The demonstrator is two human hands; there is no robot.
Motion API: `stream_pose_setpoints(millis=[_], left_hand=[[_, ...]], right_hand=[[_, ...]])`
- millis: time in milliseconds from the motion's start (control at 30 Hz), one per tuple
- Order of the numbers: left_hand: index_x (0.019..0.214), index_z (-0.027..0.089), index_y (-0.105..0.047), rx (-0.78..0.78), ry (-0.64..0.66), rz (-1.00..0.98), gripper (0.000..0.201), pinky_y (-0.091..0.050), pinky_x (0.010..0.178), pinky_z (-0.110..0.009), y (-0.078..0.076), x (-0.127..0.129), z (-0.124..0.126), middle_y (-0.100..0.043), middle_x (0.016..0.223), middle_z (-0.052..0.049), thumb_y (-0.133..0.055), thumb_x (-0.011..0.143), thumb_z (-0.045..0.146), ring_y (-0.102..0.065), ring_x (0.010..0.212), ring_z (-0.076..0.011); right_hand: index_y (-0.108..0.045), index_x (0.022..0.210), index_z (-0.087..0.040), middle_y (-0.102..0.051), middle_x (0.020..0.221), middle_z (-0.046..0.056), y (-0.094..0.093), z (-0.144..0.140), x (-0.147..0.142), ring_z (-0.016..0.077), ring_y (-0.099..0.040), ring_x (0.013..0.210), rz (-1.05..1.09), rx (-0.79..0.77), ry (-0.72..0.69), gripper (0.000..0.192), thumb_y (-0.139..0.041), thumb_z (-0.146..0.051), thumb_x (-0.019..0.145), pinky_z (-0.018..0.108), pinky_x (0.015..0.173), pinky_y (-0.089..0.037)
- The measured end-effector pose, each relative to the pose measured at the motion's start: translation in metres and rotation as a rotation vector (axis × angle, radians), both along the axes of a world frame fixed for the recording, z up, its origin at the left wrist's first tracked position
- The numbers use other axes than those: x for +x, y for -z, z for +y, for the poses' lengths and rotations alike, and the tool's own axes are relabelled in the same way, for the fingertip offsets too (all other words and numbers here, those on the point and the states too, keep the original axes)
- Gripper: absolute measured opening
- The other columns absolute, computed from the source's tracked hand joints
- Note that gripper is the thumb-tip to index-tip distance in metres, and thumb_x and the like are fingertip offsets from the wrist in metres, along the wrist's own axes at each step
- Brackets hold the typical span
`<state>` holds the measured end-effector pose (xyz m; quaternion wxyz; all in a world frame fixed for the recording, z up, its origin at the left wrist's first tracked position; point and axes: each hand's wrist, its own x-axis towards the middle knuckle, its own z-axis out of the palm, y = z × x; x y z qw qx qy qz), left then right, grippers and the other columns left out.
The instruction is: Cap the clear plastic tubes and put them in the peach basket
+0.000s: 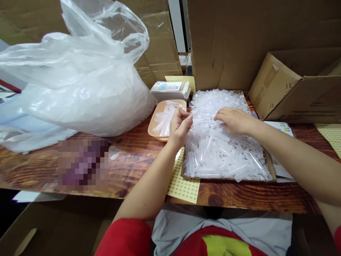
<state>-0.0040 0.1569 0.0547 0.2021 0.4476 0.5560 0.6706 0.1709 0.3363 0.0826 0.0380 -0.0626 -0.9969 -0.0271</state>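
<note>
A shallow cardboard tray (269,167) on the wooden table holds a heap of several clear plastic tubes (223,153). My right hand (233,120) rests palm down on the heap near its far side, fingers curled into the tubes. My left hand (179,126) hovers at the tray's left edge, fingertips pinched on what looks like one clear tube. Just left of it sits a peach-coloured plastic dish (154,124) with several clear tubes in it.
A big translucent plastic bag (80,78) bulges at the left. Cardboard boxes (301,89) stand behind and to the right. A small labelled packet (170,89) lies behind the dish. Yellow sticker sheets (183,185) poke out under the tray. A blurred patch (83,164) covers part of the table.
</note>
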Motion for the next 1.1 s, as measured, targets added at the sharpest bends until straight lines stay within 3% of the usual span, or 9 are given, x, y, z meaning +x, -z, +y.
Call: stream_pose_setpoints(millis=[133,400,600,767,1000,1100], left_hand=[[0.086,0.025,-0.044,0.095,0.054,-0.102,0.042,-0.025,0.046,-0.023,0.001,0.0,0.001,-0.042,0.06,0.007,-0.077,0.083,0.05,-0.038,0.05,-0.0095],[0.088,0.021,-0.058,0.079,0.107,-0.068,0.053,-0.045,0.058,-0.023,0.006,0.003,0.005,-0.062,0.075,0.001,-0.086,0.074,0.062,-0.057,0.065,-0.0108],[0.09,0.019,-0.063,0.054,0.114,-0.094,0.055,-0.047,0.059,-0.023,0.009,0.003,0.007,-0.065,0.08,-0.001,-0.09,0.07,0.063,-0.061,0.069,-0.0118],[0.09,0.019,-0.066,0.024,0.148,-0.116,0.056,-0.049,0.062,-0.024,0.007,0.007,0.006,-0.065,0.08,-0.001,-0.091,0.069,0.063,-0.064,0.07,-0.0124],[0.089,0.018,-0.066,0.017,0.149,-0.147,0.055,-0.051,0.065,-0.025,0.003,0.009,0.005,-0.065,0.081,0.0,-0.093,0.067,0.06,-0.064,0.07,-0.0123],[0.089,0.018,-0.065,0.019,0.163,-0.16,0.056,-0.052,0.067,-0.026,0.004,0.009,0.005,-0.066,0.082,0.0,-0.094,0.066,0.061,-0.064,0.071,-0.0119]], right_hand=[[-0.07,0.124,-0.014,-0.067,0.125,0.016,-0.006,-0.005,-0.008,0.033,-0.062,0.121,-0.085,0.019,0.122,0.031,-0.065,-0.021,0.094,0.041,0.097,-0.049],[-0.071,0.13,-0.018,-0.068,0.127,0.013,-0.009,-0.003,-0.017,0.032,-0.065,0.121,-0.19,0.059,0.185,0.032,-0.06,-0.022,0.1,0.038,0.095,-0.047],[-0.074,0.117,-0.014,-0.072,0.119,0.014,-0.009,-0.007,-0.016,0.0318,-0.067,0.117,-0.17,0.107,0.142,0.026,-0.057,-0.018,0.099,0.04,0.097,-0.045],[-0.073,0.12,-0.016,-0.071,0.123,0.013,-0.007,-0.007,-0.01,0.0304,-0.065,0.12,-0.137,0.066,0.156,0.03,-0.058,-0.018,0.095,0.039,0.099,-0.043],[-0.074,0.113,-0.016,-0.074,0.115,0.014,-0.017,-0.018,-0.022,0.0319,-0.067,0.112,-0.244,0.112,0.15,0.029,-0.058,-0.01,0.089,0.04,0.092,-0.042],[-0.074,0.109,-0.014,-0.073,0.11,0.016,-0.019,-0.019,-0.016,0.0337,-0.066,0.11,-0.163,0.104,0.135,0.026,-0.06,-0.014,0.087,0.042,0.095,-0.044]])
